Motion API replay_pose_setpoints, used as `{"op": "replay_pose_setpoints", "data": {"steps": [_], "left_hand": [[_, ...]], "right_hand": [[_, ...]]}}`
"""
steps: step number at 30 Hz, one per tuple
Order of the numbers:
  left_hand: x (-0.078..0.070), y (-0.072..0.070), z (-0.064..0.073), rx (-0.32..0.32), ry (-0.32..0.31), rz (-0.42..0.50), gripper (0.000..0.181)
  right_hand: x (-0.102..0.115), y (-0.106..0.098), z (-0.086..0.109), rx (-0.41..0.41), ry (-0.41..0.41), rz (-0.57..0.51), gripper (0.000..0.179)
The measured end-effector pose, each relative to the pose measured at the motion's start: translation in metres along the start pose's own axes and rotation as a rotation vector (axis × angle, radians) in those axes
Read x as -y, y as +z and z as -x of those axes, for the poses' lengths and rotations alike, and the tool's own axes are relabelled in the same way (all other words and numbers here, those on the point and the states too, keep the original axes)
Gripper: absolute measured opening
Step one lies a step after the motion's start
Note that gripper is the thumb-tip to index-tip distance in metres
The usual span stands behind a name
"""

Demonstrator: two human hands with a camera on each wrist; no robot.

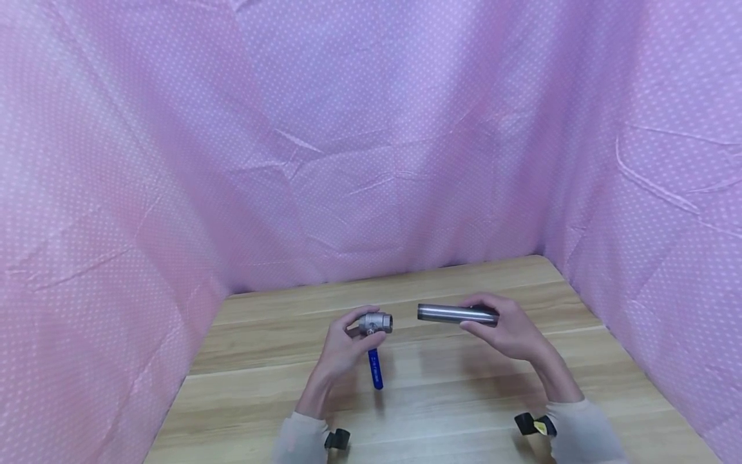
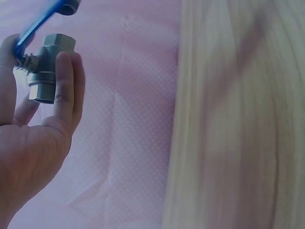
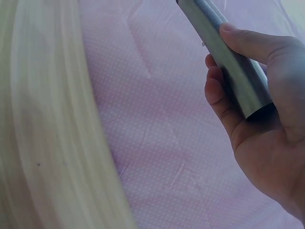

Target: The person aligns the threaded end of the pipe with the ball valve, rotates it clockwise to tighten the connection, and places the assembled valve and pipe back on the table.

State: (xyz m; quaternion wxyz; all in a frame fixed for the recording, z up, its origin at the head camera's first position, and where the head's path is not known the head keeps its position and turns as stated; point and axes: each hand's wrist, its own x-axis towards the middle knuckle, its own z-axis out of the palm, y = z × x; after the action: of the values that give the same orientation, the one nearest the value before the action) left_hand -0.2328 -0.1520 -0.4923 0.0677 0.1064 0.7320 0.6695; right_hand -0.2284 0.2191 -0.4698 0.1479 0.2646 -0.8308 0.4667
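My left hand (image 1: 343, 345) grips a steel ball valve (image 1: 379, 321) between thumb and fingers above the table. Its blue lever handle (image 1: 375, 369) points down toward the front edge, and one open hex end of the valve faces right. In the left wrist view the fingers wrap the valve body (image 2: 46, 67), with the blue handle (image 2: 40, 25) across the top. On the right, my right hand (image 1: 513, 328) holds a plain steel pipe (image 1: 446, 314) by its right part, the free end toward the valve. A gap separates pipe and valve. The right wrist view shows thumb and fingers around the pipe (image 3: 231, 57).
A wooden table (image 1: 429, 386) lies under both hands. Pink dotted cloth (image 1: 371, 161) hangs behind it and on both sides. Black straps (image 1: 337, 439) sit at both wrists over pale sleeves (image 1: 585, 432).
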Motion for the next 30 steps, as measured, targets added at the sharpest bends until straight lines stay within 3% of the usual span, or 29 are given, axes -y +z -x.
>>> {"op": "replay_pose_setpoints", "data": {"steps": [7,15,24,30], "left_hand": [[-0.010,0.004,0.003,-0.024,0.049,-0.011,0.055],[-0.017,0.008,0.008,-0.045,0.163,-0.023,0.052],[-0.019,0.010,0.010,-0.054,0.256,-0.016,0.050],[-0.021,0.011,0.012,-0.057,0.268,-0.016,0.047]], "right_hand": [[0.018,-0.001,-0.001,-0.020,-0.084,-0.014,0.035],[0.037,0.000,-0.004,-0.017,-0.204,-0.014,0.046],[0.049,0.003,-0.006,-0.027,-0.326,0.041,0.046],[0.051,0.006,-0.006,-0.027,-0.375,0.031,0.046]]}}
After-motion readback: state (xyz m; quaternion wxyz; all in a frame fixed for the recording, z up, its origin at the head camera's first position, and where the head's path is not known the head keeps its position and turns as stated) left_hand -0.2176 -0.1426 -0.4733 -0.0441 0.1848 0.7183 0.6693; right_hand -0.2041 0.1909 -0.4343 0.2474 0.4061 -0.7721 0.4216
